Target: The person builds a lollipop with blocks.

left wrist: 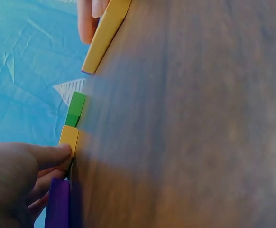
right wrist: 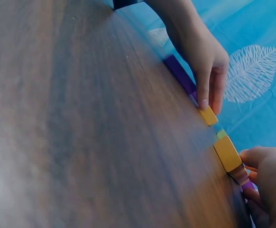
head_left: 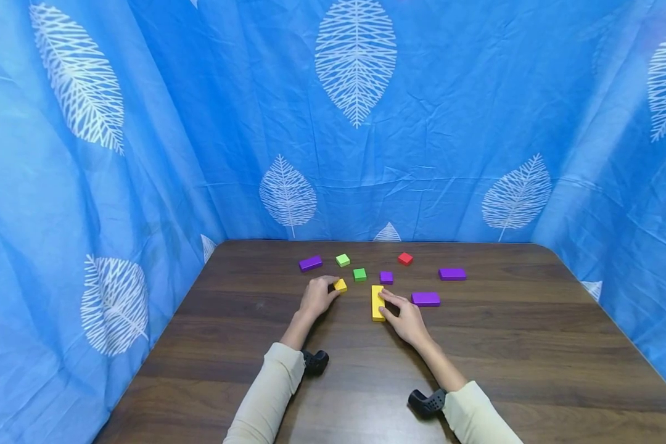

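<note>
Nearest: cream sleeves [head_left: 266, 394], a black wrist device [head_left: 316, 363] at each cuff, on a dark wood-grain bench [head_left: 533, 351]. Next, right hand [head_left: 406, 319]: fingers and thumb curled in, gripping the long yellow rectangular block [head_left: 377, 303] from its right long side; can't tell how far fingertips reach under. Block sits in front of the person, long axis running near to far, just left of that hand. Purple rectangular block [head_left: 425, 300] lies right of the right hand, long axis side to side.

Left hand [head_left: 317, 297]: thumb and fingers pinch the small yellow block [head_left: 340, 285]. Key relation: small yellow block is left of the long yellow block, about level with its far end, bare gap between; left hand nearer the small one, right hand nearer the long one. Hands well apart.

Farther: small purple block [head_left: 386, 278] just beyond the long block's far end, green block [head_left: 359, 275] left of it, purple oblong [head_left: 452, 274] off right, purple bar [head_left: 310, 264] off left, light-green block [head_left: 342, 260], red block [head_left: 405, 259]. Behind: blue leaf-print curtain [head_left: 433, 123].
</note>
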Action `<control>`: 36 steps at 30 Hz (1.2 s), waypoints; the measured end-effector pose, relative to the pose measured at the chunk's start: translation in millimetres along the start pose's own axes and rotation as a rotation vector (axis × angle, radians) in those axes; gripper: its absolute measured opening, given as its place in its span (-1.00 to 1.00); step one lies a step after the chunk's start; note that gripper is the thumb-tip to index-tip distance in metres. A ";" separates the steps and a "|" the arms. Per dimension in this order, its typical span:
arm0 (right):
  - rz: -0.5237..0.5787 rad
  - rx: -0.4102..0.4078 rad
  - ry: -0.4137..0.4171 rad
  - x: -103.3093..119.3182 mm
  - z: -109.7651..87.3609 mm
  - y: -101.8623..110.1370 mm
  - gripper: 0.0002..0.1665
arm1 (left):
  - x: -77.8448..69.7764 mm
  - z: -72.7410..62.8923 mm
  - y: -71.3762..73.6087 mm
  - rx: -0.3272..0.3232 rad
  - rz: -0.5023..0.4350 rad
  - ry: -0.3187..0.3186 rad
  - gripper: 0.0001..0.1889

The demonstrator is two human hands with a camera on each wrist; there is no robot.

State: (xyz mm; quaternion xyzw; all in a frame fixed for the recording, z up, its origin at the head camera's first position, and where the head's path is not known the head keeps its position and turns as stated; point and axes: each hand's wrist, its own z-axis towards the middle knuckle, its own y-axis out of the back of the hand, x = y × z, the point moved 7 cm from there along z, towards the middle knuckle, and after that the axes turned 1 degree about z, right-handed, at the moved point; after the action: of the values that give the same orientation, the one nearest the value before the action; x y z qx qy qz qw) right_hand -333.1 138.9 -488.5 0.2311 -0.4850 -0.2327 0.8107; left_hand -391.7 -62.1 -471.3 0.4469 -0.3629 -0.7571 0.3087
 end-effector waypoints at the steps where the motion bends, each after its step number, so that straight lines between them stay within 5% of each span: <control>1: -0.002 -0.002 0.004 -0.1 -0.3 -0.4 -0.59 | -0.6 -0.3 0.2 -0.011 -0.001 -0.001 -0.66; 12: -0.012 -0.008 0.053 9.9 -15.4 -2.5 -0.61 | -24.8 -10.4 6.3 -0.124 -0.097 -0.062 -0.67; 23: -0.013 0.006 0.119 31.2 -43.5 -3.6 -0.61 | -41.3 -20.5 -8.0 -0.071 -0.121 -0.100 -0.66; 36: -0.008 -0.012 0.179 47.5 -66.5 -4.5 -0.60 | -45.3 -28.8 -23.0 -0.044 -0.151 -0.224 -0.72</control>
State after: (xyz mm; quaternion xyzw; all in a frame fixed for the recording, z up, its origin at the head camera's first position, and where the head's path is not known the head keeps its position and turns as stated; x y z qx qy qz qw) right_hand -254.3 116.7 -487.1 0.2481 -0.4084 -0.2174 0.8511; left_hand -350.4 -21.6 -479.5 0.3787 -0.3438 -0.8312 0.2182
